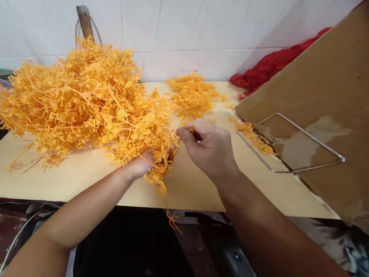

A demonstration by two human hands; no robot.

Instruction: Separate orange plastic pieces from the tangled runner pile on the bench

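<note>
A big heap of orange plastic sprigs [83, 96] lies on the left of a pale wooden table [190, 184]. My left hand [142, 163] is pushed into the heap's near right edge, its fingers closed on a bunch of sprigs [158, 169] that hangs over the hand. My right hand [210, 148] is just right of that bunch, thumb and forefinger pinched on a sprig tip at the bunch's top. A smaller pile of orange pieces [191, 94] lies farther back on the table.
A tilted cardboard box [323, 96] with a wire frame [291, 144] across its mouth stands at the right, loose orange bits [253, 136] at its lip. Red plastic material [271, 65] is heaped behind it. A white tiled wall [184, 34] closes the back.
</note>
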